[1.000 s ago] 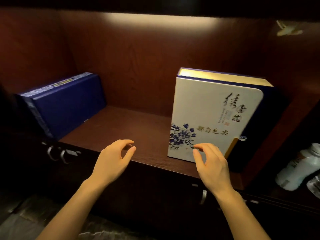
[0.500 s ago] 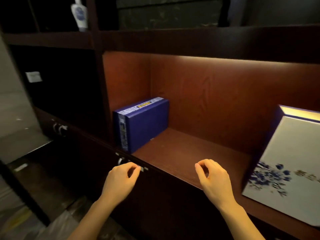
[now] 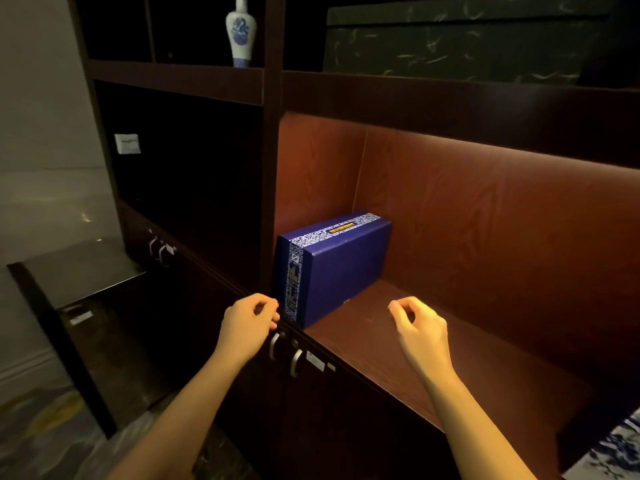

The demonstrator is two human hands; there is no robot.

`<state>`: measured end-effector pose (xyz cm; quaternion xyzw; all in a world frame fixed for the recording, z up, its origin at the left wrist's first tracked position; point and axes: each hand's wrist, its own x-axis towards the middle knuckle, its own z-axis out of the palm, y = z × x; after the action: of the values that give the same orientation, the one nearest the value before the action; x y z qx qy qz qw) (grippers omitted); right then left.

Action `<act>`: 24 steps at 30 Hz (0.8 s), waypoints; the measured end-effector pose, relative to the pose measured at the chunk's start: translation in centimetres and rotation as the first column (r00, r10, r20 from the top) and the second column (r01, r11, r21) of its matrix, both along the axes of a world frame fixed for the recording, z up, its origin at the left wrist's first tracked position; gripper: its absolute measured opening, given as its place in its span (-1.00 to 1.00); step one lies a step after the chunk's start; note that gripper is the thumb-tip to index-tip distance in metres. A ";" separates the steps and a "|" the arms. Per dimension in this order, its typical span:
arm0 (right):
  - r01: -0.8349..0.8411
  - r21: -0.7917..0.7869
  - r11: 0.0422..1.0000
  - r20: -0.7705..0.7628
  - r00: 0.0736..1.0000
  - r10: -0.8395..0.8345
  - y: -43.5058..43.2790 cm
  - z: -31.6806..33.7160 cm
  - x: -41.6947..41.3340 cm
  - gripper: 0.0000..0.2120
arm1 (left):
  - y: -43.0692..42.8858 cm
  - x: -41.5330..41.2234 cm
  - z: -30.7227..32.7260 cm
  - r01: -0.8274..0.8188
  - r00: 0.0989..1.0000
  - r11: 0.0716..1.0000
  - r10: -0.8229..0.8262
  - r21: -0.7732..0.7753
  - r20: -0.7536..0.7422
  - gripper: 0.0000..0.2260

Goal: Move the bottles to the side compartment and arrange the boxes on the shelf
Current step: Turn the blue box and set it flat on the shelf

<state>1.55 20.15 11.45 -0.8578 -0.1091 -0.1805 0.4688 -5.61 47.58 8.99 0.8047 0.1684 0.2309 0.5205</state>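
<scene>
- Against the left wall of the lit shelf (image 3: 450, 358) stands the blue box (image 3: 341, 268), on its long edge, its patterned white-and-blue spine facing out toward the front lip.
- Just left of the box's front corner hangs the left hand (image 3: 247, 325), fingers curled loosely inward, thumb near the forefinger; it grasps nothing, and whether a fingertip touches the box I cannot tell.
- Right of the box, over the bare shelf board, hovers the right hand (image 3: 420, 327), likewise half-curled and holding nothing, clear of the box.
- Both hands sit at about the height of the box's base, one on each side of its near end.
- Far right of the box, at the lower corner of the view, a sliver of a white box (image 3: 613, 448) with blue flower print shows; most of it is cut off.
- Below the box, on the cabinet doors, two metal handles (image 3: 285, 353) sit side by side, just under the left hand.
- Up and left of the box, in the dark side compartment's upper level, a white-and-blue bottle (image 3: 240, 29) stands upright by the divider post.
- Above the box, on the next level, lies a large dark case (image 3: 450, 39) with pale streaks.
- Left of the box, beyond the divider, the side compartment is too dark to read; a small white label (image 3: 127, 143) is fixed to its frame.
</scene>
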 end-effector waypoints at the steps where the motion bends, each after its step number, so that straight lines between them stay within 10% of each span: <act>1: -0.006 0.008 1.000 0.007 1.000 0.006 0.4 0.3 1.0 -0.82 | 0.2 0.9 0.2 -0.002 1.000 1.000 0.002 -0.002 0.012 -0.87; 5: -0.028 0.039 0.999 0.023 0.999 0.027 1.8 1.0 4.7 -0.85 | 0.7 4.9 0.9 -0.010 1.000 1.000 0.009 0.018 0.024 -0.95; 16: -0.032 0.103 0.994 -0.067 0.997 0.039 2.4 2.2 18.2 -0.95 | 0.6 16.8 1.5 -0.184 0.982 0.978 0.187 -0.103 0.026 -0.33; 24: -0.043 0.258 0.965 -0.345 0.929 0.134 6.0 1.3 26.7 -0.32 | 0.2 20.7 0.4 -0.314 0.946 0.925 0.323 -0.214 0.011 -0.26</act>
<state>28.25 26.11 12.74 -0.8056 -0.0372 -0.0111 0.5912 15.12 47.81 9.40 0.7019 0.3079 0.3120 0.5615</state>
